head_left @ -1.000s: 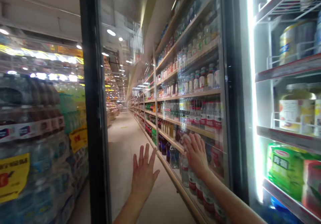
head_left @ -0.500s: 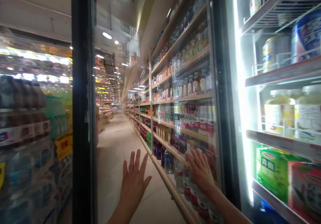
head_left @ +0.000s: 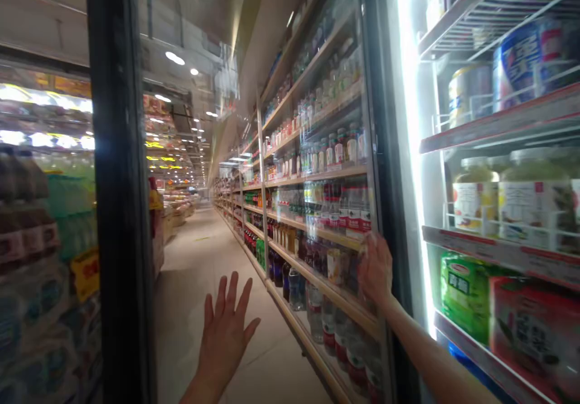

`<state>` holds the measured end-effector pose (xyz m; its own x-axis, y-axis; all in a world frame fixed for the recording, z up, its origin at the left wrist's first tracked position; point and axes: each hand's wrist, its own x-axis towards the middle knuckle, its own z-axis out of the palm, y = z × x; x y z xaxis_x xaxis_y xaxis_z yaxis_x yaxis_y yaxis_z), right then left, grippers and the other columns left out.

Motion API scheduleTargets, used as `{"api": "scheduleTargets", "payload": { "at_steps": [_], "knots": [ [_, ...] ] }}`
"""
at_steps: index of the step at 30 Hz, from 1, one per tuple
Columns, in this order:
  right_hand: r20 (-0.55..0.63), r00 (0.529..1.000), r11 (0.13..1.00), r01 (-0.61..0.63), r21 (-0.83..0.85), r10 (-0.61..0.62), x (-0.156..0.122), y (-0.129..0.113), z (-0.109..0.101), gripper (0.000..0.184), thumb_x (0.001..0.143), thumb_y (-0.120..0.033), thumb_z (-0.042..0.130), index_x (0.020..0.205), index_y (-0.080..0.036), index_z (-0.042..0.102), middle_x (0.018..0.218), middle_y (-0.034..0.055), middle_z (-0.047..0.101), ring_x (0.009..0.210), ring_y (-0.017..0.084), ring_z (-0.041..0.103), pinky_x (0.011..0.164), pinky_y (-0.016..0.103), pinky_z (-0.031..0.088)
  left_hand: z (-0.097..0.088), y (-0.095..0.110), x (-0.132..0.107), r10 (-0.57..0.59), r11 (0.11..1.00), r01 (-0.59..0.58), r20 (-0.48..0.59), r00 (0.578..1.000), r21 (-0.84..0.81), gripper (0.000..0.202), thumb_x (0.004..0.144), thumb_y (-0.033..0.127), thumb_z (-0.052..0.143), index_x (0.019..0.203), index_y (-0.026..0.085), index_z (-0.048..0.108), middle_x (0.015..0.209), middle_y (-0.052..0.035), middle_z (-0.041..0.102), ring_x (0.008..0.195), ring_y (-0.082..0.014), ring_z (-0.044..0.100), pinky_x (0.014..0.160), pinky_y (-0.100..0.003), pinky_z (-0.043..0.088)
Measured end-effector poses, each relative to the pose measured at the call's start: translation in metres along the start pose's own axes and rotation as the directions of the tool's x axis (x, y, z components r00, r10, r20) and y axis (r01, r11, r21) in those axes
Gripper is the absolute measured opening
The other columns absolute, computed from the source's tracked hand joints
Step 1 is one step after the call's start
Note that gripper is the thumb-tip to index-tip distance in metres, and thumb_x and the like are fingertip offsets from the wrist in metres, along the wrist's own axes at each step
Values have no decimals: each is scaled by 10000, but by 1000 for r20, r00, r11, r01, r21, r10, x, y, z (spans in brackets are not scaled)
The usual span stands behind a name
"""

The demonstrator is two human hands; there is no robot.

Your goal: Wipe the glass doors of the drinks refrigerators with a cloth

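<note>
A glass cooler door with a dark frame stands open in front of me. Fingers spread wide, my left hand is raised low before the pane; whether its palm touches the glass I cannot tell. My right hand lies flat near the frame's right side, seemingly against the glass, fingers stretched out and close together. Its fingertips are blurred, and the palm side is hidden. Neither hand visibly holds anything. Rows of bottles on wooden shelves show in the pane behind both hands; some may be reflections.
Lit cooler shelves on the right hold jars, a green pack, a red pack and cans. Stacked bottle packs stand left of the door. A pale aisle floor runs into the distance.
My right hand has shifted right across the pane to the frame's edge, turning more upright. The door and shelves have slid left in view. My left hand stays spread, slightly further left in view.
</note>
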<state>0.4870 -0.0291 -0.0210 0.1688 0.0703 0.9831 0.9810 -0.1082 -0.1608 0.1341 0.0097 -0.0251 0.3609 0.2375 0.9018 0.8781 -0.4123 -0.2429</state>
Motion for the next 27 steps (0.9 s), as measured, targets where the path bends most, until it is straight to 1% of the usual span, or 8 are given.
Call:
{"api": "scheduleTargets", "payload": {
  "at_steps": [3,7,9,14,17,20,25,27],
  "knots": [
    [-102,992,996,-76,41,80,3,-16,5,614,860,-158,323,1438,-205,123,1450,125,277,1346,291,206,1005,566,320,-1,1,0,14,1000,-13,-13,1000,6,514,807,266,482,1309,174,432,1446,-156,293,1375,-307,113,1064,-556,184],
    [50,975,971,210,109,-217,-26,-53,4,640,824,-114,371,1424,-245,195,1440,84,315,1356,276,187,1021,524,329,-2,1,1,-2,1000,2,4,1000,9,514,800,268,488,1303,174,440,1442,-157,299,1373,-310,113,1062,-557,191],
    [105,953,954,270,132,-285,-32,-58,2,646,812,-107,394,1414,-269,225,1437,67,326,1350,274,209,1024,518,326,-2,1,1,-15,1000,15,25,1000,7,523,800,282,495,1310,191,430,1450,-142,288,1372,-309,119,1065,-558,188],
    [-79,995,993,-53,104,62,-16,-70,6,628,852,-160,352,1438,-221,133,1475,110,223,1352,303,184,1013,582,288,-4,3,0,-2,1000,1,41,999,25,566,784,277,537,1328,203,404,1452,-135,287,1368,-313,140,1065,-547,203],
    [8,992,982,122,146,-124,-18,-100,6,635,842,-142,359,1435,-242,152,1464,83,262,1357,294,170,1027,550,288,-5,3,0,-2,999,0,37,999,50,593,763,259,564,1330,193,401,1445,-149,294,1362,-324,159,1054,-550,223],
    [108,932,928,325,181,-347,-20,-117,3,663,815,-112,390,1425,-278,189,1426,56,346,1352,283,196,1029,516,301,-5,3,0,-13,998,10,54,998,57,621,758,259,564,1346,206,371,1454,-134,280,1361,-316,172,1056,-541,225],
    [-64,996,992,67,104,-60,-5,-120,2,638,843,-151,360,1438,-223,141,1449,117,287,1347,313,196,998,564,303,-4,4,-2,2,996,-6,47,999,86,646,754,268,569,1358,231,344,1446,-111,305,1351,-300,218,1049,-518,254],
    [-46,992,984,124,127,-119,-9,-135,3,632,835,-137,362,1433,-212,171,1447,114,295,1352,313,181,1009,555,294,-4,3,-3,6,995,-10,46,999,96,648,752,284,572,1357,227,347,1443,-109,311,1342,-300,244,1049,-515,258]
  ]
}}
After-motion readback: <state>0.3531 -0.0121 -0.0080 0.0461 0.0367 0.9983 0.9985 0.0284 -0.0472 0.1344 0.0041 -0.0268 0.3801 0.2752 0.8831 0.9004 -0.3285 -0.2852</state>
